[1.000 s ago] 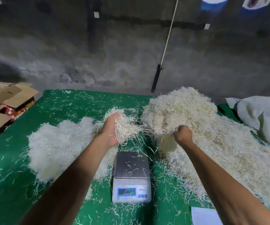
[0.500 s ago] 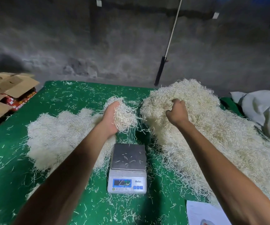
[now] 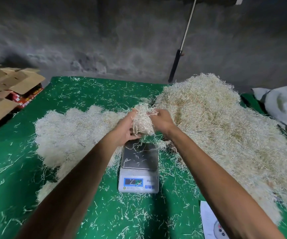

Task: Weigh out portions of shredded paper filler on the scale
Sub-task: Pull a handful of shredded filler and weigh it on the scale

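Item: clump of shredded paper filler, held in a two-handed grip, left hand and right hand cupped round its sides; no clear long axis. Scale: platform bare save stray strands, directly below and nearer the body than the grip, both hands equally close; judged next move, a straight lowering.

Both forearms extended forward, converging at centre. Left hand cupped, palm facing right, fingers curled round a clump of shredded paper. Right hand opposite, fingers pinching the same clump from the right.
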`<move>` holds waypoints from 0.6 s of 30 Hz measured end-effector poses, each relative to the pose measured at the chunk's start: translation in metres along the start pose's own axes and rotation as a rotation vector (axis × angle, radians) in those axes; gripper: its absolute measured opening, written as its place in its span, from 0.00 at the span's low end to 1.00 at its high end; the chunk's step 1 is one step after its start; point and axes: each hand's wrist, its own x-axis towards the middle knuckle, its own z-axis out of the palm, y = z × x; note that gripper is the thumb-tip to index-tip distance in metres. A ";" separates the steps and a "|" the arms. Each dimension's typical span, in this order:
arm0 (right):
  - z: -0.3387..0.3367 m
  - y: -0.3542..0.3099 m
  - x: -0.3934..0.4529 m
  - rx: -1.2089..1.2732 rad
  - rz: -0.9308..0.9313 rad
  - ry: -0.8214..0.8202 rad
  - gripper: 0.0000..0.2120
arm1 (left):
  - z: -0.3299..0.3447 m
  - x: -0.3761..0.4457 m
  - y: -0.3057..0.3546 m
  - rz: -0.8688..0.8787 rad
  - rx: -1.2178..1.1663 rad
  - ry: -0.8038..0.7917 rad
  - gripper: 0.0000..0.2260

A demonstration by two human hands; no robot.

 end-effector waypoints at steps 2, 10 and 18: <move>-0.004 0.012 0.007 0.027 -0.019 0.049 0.25 | -0.013 0.002 -0.007 -0.015 -0.125 0.033 0.34; 0.020 0.076 0.018 0.013 0.010 0.034 0.31 | -0.037 0.037 -0.072 0.035 -0.160 0.235 0.18; 0.017 0.149 0.024 -0.294 0.130 -0.073 0.30 | -0.053 0.062 -0.134 0.005 0.281 0.458 0.13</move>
